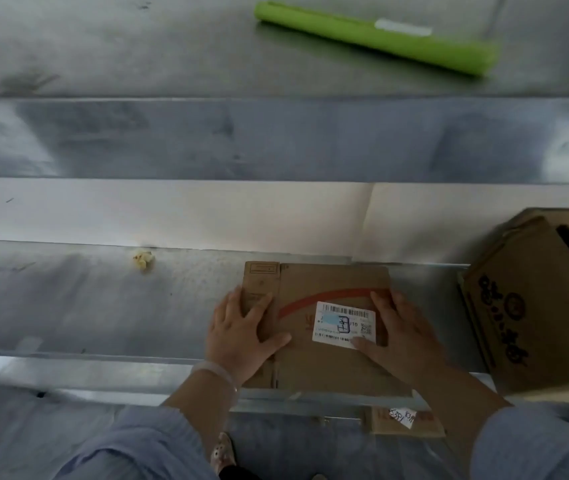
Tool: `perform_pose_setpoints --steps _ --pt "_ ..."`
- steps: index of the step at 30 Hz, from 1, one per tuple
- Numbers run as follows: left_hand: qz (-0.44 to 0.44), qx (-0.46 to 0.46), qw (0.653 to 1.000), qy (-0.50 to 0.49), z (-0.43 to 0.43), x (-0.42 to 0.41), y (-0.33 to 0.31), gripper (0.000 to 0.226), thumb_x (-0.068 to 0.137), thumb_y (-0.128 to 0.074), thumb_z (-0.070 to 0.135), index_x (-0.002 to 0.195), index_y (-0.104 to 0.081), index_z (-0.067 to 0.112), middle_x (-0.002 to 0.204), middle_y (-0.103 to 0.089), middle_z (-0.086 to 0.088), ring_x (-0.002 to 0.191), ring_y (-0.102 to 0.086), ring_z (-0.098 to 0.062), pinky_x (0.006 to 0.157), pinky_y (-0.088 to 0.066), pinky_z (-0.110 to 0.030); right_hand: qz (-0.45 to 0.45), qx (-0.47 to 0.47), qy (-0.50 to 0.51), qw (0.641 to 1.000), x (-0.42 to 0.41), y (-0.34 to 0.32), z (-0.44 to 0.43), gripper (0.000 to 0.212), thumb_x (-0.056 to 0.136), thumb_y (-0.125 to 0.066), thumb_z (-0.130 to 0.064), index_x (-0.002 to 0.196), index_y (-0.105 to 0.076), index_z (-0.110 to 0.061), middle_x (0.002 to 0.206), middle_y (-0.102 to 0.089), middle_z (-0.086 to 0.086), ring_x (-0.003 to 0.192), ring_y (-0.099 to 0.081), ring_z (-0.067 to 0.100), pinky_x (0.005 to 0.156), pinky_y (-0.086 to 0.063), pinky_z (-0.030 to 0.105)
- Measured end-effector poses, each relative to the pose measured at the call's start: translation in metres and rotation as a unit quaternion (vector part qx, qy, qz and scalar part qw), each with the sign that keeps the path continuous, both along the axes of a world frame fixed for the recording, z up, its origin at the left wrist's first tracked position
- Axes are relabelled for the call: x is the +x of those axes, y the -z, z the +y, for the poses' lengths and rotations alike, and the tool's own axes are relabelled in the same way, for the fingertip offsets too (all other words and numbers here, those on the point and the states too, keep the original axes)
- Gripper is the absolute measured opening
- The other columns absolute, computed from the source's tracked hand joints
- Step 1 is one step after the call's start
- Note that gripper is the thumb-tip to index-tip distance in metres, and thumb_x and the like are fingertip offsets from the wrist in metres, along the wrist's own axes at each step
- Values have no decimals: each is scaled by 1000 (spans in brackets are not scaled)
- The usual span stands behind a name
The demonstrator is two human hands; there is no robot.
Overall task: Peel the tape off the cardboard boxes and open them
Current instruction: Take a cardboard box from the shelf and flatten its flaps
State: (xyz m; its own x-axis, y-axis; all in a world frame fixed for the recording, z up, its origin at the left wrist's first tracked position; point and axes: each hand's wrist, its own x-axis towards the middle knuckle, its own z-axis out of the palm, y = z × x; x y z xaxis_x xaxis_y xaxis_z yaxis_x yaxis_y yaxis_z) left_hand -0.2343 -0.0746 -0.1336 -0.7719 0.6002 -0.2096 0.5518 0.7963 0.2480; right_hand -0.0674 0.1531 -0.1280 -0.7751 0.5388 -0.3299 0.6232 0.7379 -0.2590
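A flat brown cardboard box (324, 285) with a red curved stripe and a white shipping label (343, 323) lies on the metal surface in front of me. My left hand (241, 334) rests flat on the box's left side, fingers spread and straight. My right hand (404, 334) lies flat on the right side, thumb touching the label's lower edge. A larger brown box (532, 306) with black printed characters stands tilted at the right edge, its top partly open.
A green roll (376, 38) lies on the far metal shelf. A small yellowish crumpled scrap (143, 258) sits on the surface to the left. Another cardboard piece with a white tag (404, 419) lies below the table edge near my knees.
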Motion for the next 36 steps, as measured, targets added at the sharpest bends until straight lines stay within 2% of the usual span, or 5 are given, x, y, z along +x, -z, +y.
perform_pose_setpoints --steps 5,10,18,26,36 --pt "-4 3 999 -46 -19 21 -6 83 80 -41 78 150 -14 42 157 -13 -1 143 -8 -27 116 -13 -43 1 60 2 998 26 -2 -16 104 66 -16 -90 153 -3 -36 159 -14 -3 145 -15 21 120 -12 45" --pt "-85 79 988 -97 -22 28 -8 94 77 -60 67 152 -12 36 154 -7 6 142 -11 -24 118 -18 -42 86 -39 60 994 21 -15 -38 90 79 -64 -63 151 -17 -40 158 -13 -2 144 -18 19 119 -21 41" --pt "-122 231 954 -147 -73 15 -25 95 67 -83 44 143 -27 49 139 3 28 140 -13 -26 116 -26 -49 182 -88 14 979 -2 -50 -74 90 76 -78 -47 150 -27 -34 155 -6 -11 142 -14 12 115 -20 30" --pt "-104 178 966 -156 -176 -36 -60 100 72 -77 51 146 -10 52 130 -26 -1 127 -36 -27 112 -33 -38 213 -120 -17 969 -67 -73 -161 92 71 -83 -45 147 -31 -40 141 -17 -8 135 -28 12 111 -25 25" --pt "-23 131 969 -207 -397 -109 -92 115 67 -79 51 142 8 56 141 -12 -5 133 -28 -30 111 -32 -40 226 -152 -87 958 -188 -89 -366 95 75 -81 -41 151 -24 -38 140 -15 -7 131 -32 15 113 -30 32"
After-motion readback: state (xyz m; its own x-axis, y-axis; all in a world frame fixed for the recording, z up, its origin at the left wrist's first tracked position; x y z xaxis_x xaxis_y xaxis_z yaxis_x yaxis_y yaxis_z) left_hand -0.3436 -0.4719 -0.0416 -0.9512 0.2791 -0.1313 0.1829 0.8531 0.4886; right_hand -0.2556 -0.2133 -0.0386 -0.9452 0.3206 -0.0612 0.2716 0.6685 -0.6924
